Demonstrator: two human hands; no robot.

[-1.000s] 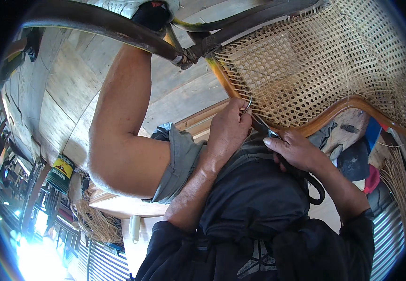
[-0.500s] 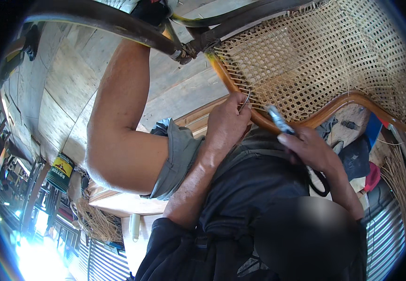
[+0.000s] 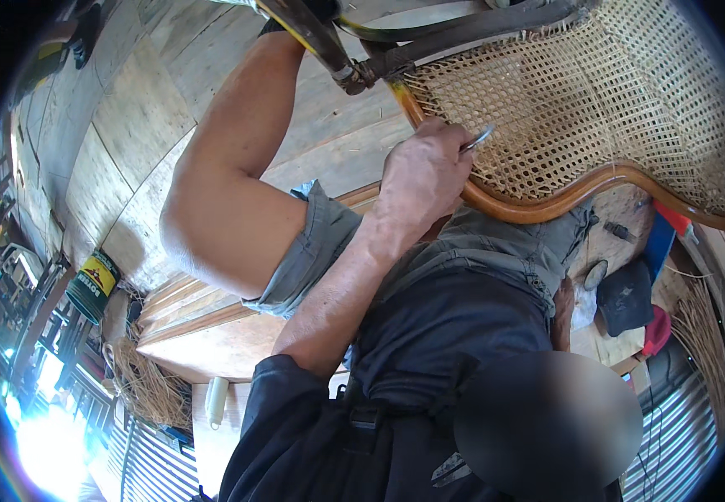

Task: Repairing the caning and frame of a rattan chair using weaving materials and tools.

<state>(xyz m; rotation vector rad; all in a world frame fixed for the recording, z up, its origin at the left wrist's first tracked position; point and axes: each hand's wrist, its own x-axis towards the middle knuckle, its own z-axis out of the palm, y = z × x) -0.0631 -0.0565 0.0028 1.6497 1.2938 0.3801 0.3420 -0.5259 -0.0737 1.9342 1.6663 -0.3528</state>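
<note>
Looking down through the head camera, I see my left hand (image 3: 419, 180) pressed against the curved wooden frame (image 3: 546, 209) of a cane chair panel (image 3: 596, 109). Its fingers are closed around a small metal tool (image 3: 478, 138), whose bright tip pokes out just where the woven cane meets the frame. My right hand is not in view, so I cannot tell how its fingers stand.

I judge that the step in hand is working the cane along the edge of the frame, with the tool tip at the weave's border. The next move would call for a steady, short push or pull that follows the frame's curve without tearing the open weave.

Room is tight. Above the frame, a dark bent rod (image 3: 429, 46) and its wrapped joint cross close to my knuckles. Below the frame lies my lap in grey shorts (image 3: 463, 259), nearly touching it. Left of the frame, my bare knee (image 3: 228, 209) rises over the plank floor (image 3: 128, 151), which leaves freer room on that side.
</note>
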